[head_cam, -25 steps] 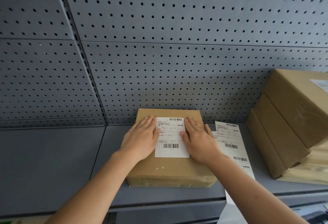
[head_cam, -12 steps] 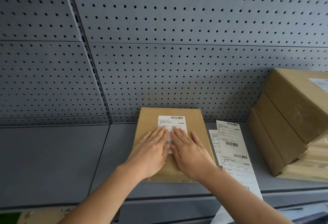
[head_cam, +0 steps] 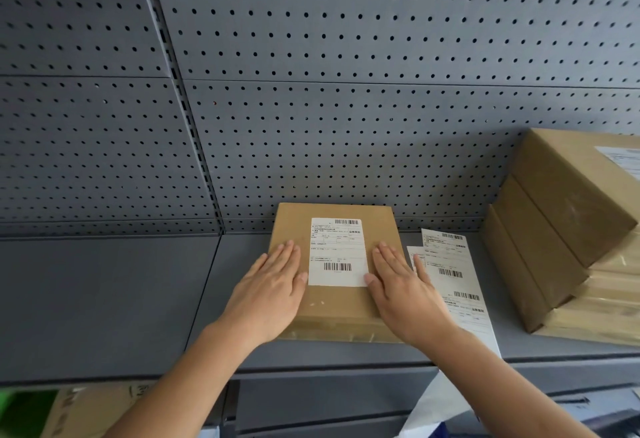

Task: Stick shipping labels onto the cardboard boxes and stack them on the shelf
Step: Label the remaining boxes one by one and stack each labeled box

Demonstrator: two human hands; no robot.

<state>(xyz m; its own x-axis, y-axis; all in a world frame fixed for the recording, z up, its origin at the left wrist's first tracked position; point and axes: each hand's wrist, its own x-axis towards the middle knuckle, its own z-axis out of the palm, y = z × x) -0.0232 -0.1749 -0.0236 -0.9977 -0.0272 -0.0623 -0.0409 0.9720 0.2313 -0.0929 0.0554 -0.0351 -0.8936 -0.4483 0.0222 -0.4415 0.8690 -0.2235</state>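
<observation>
While both palms are lying flat and open, the left hand [head_cam: 268,293] and right hand [head_cam: 403,290] are flanking the white barcoded shipping label [head_cam: 337,252] on the flat brown cardboard box [head_cam: 334,302]; pressing outward evenly should seat its edges. The grey metal shelf [head_cam: 104,302] is stretching beyond, pegboard behind.

A labelled cardboard box [head_cam: 332,264] is pressed flat on the grey shelf [head_cam: 104,299] by the left hand [head_cam: 268,293] and right hand [head_cam: 403,293], one each side of the shipping label [head_cam: 337,252].
</observation>
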